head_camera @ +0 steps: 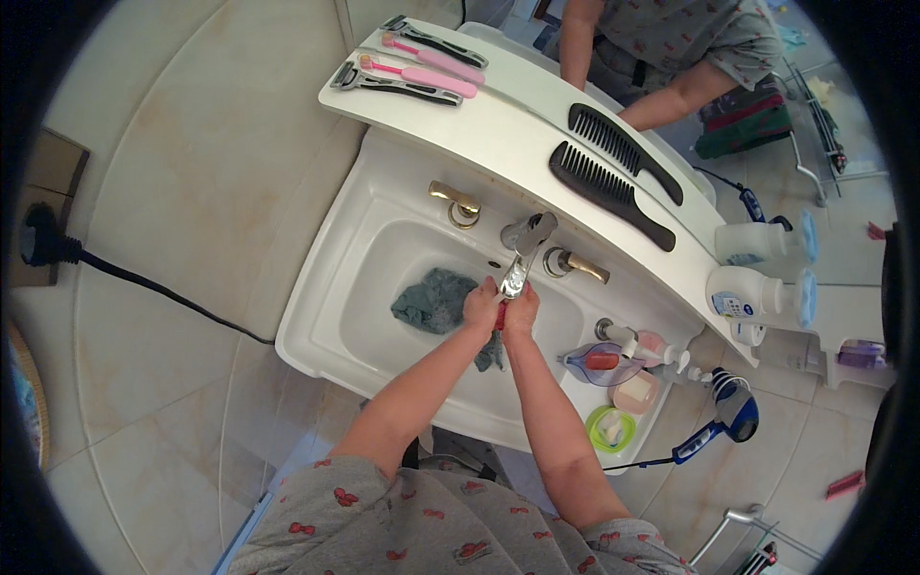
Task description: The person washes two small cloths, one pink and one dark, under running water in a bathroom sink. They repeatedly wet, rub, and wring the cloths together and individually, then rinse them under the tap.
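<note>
Both hands are together in the white washbasin [366,287], right below the spout of the chrome faucet [516,277]. My left hand [480,307] and my right hand [522,312] grip a wet cloth [490,353] between them. A red patch shows in the gap between the hands, and a grey-green end hangs below. Whether the red part belongs to the same cloth is unclear. Left of my left hand, another bunched dark grey-green cloth [435,300] lies wet in the bowl. My fingertips are partly hidden by the spout.
Brass-coloured tap handles [460,200] [578,264] flank the faucet. A white shelf [496,129] above carries a razor [402,88], a pink toothbrush [431,77], a black comb [611,194] and a white bottle [744,291]. Soap dishes [611,429] line the basin's right rim; a blue hair dryer [726,417] hangs beyond.
</note>
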`<state>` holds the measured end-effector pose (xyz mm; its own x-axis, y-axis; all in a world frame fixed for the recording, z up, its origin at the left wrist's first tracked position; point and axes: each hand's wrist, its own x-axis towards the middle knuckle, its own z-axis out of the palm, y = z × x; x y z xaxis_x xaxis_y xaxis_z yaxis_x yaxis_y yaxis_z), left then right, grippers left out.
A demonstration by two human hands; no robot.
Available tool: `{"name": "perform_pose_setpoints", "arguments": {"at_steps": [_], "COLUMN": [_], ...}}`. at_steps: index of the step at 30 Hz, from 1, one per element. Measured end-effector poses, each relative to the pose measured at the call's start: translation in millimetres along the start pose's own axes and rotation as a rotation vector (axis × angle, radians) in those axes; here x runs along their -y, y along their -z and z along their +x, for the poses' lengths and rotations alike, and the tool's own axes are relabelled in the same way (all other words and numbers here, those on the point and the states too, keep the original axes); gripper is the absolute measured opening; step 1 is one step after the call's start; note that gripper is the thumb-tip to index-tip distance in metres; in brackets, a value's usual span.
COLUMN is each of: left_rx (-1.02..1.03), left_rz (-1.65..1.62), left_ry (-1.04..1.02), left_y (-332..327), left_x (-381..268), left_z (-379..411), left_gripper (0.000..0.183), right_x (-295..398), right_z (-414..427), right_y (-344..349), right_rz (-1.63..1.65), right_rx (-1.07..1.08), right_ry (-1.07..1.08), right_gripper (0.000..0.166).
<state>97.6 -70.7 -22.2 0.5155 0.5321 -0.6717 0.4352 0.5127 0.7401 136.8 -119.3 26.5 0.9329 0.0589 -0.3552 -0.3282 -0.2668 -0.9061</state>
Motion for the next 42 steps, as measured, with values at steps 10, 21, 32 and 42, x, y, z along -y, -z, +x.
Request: {"name": "perform_pose_setpoints", "arguments": {"at_steps": [10, 21, 32, 42], "left_rx": [0.256, 0.549, 0.587, 0.201], "left_rz": [-0.187, -0.496, -0.675, -0.329], "left_ry": [0.484, 0.392, 0.301, 0.444], "left_y": [76.9, 29.2, 46.1, 76.3], "left_x": [-49.4, -45.2, -62.0, -64.1], "left_z": [-18.0, -31.1, -48.2, -46.6], "left_gripper": [0.067, 0.03, 0.027, 0.048], "right_x": [52.8, 69.9, 25.5, 71.1], "right_z": [-12.4, -109.0, 0.2, -34.8], "right_y": [20.8, 41.9, 57.2, 14.3], "right_rz": [-0.901, -0.538, 0.069, 0.479], "right_rx": [0.087, 0.366, 0.412, 0.352], "right_ry": [0.203, 0.311, -0.404, -0.275], "right_gripper": [0.039, 0.039, 0.039, 0.025]}}
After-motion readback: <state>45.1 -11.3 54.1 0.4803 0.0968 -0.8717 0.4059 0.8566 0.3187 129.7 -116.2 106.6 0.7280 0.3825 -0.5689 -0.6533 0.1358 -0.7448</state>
